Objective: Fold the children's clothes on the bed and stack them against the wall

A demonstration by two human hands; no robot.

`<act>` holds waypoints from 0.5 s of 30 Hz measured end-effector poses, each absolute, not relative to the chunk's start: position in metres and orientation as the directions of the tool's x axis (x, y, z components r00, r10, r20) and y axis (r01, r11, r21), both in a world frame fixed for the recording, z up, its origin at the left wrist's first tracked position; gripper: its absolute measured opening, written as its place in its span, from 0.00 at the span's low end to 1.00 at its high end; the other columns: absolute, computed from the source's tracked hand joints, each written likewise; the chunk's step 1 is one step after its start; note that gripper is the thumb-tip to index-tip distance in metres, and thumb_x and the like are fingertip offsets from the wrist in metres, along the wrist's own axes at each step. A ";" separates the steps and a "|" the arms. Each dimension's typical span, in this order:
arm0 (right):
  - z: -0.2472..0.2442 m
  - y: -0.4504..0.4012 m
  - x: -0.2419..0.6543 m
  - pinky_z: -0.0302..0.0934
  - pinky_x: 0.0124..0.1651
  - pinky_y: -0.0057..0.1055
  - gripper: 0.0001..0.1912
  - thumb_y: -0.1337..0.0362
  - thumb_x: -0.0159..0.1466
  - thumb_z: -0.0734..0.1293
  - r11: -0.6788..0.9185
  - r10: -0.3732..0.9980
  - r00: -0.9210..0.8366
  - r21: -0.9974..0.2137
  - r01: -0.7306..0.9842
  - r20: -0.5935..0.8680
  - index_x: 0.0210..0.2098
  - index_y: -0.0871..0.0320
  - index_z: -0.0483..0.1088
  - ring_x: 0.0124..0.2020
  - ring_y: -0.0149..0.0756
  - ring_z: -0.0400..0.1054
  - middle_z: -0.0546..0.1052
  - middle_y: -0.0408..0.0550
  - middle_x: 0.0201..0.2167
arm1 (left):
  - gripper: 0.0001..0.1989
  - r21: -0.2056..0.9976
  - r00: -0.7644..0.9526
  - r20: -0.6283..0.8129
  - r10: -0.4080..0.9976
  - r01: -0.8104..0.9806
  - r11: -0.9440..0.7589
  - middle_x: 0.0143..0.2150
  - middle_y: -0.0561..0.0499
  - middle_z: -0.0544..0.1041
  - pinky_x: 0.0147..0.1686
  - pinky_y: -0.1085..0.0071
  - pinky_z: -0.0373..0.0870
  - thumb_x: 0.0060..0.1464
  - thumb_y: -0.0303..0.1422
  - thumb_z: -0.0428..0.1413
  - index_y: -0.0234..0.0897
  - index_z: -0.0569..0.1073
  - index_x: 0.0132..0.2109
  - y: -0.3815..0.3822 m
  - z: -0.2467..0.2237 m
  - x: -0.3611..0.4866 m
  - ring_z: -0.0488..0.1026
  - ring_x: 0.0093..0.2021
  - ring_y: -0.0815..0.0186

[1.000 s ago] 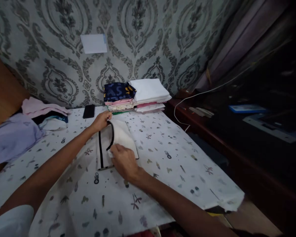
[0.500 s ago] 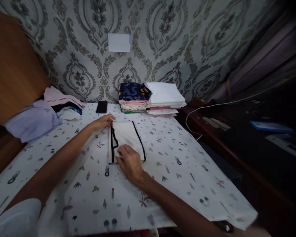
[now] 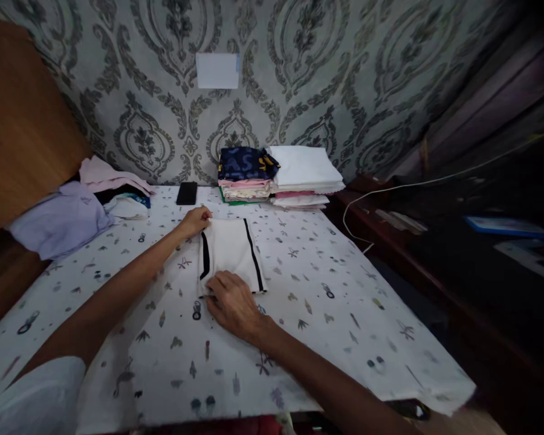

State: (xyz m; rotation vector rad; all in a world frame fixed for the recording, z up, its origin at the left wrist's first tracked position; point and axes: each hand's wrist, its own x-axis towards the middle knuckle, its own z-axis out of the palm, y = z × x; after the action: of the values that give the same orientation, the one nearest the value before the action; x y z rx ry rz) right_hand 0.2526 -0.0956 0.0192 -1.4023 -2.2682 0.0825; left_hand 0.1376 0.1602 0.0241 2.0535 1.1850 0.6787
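Note:
A white folded garment with black stripes [image 3: 231, 244] lies flat on the patterned cloth in front of me. At its far left corner, my left hand [image 3: 196, 222] is closed, with the fingertips pinching the fabric. My right hand [image 3: 236, 307] covers the near left part, its fingers bent and gripping the edge of the fabric; the thumb side is partly hidden. One black stripe runs down the right side of the garment, and a shorter stretch of black shows along the left.
White printed cloth [image 3: 335, 350] covers the work surface. Two stacks of folded clothes, one topped by a navy piece [image 3: 245, 164] and one by a white piece [image 3: 303, 166], stand against the wall. A black phone [image 3: 187, 193] and a loose clothes pile [image 3: 63, 220] lie left. A cable [image 3: 403, 188] hangs right.
My right hand has shifted slightly left and nearer, drawing the garment's upper layer over toward the left edge, so less of the left black stripe shows. My left hand stays at the far corner.

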 end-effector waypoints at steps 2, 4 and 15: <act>0.024 -0.098 0.260 0.62 0.41 0.35 0.08 0.63 0.65 0.65 0.516 0.838 -0.371 -0.360 0.777 0.401 0.42 0.60 0.71 0.38 0.41 0.68 0.75 0.52 0.36 | 0.10 0.706 0.459 0.146 0.876 0.572 -0.417 0.38 0.49 0.75 0.52 0.59 0.67 0.46 0.24 0.56 0.36 0.73 0.39 0.147 0.032 0.135 0.73 0.44 0.57; 0.032 -0.094 0.273 0.64 0.42 0.35 0.11 0.62 0.68 0.62 0.527 0.829 -0.330 -0.431 0.733 0.452 0.45 0.60 0.72 0.38 0.40 0.69 0.76 0.51 0.36 | 0.13 0.605 0.484 0.225 0.845 0.610 -0.511 0.49 0.43 0.75 0.58 0.55 0.62 0.53 0.27 0.54 0.36 0.73 0.47 0.125 0.039 0.134 0.70 0.53 0.53; 0.028 0.025 0.321 0.37 0.72 0.47 0.30 0.60 0.73 0.53 0.064 0.998 -0.051 -0.407 0.911 0.042 0.71 0.65 0.51 0.74 0.42 0.39 0.50 0.59 0.73 | 0.42 0.250 0.746 0.007 0.666 0.643 -0.723 0.75 0.36 0.46 0.70 0.48 0.37 0.64 0.57 0.38 0.31 0.51 0.72 0.018 0.014 0.141 0.40 0.75 0.49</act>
State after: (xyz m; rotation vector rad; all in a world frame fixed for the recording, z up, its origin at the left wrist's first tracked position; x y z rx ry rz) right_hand 0.3215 0.0252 0.0282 -1.9165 -2.0360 0.3918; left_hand 0.1409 0.0177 0.0138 2.7141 1.0338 0.1413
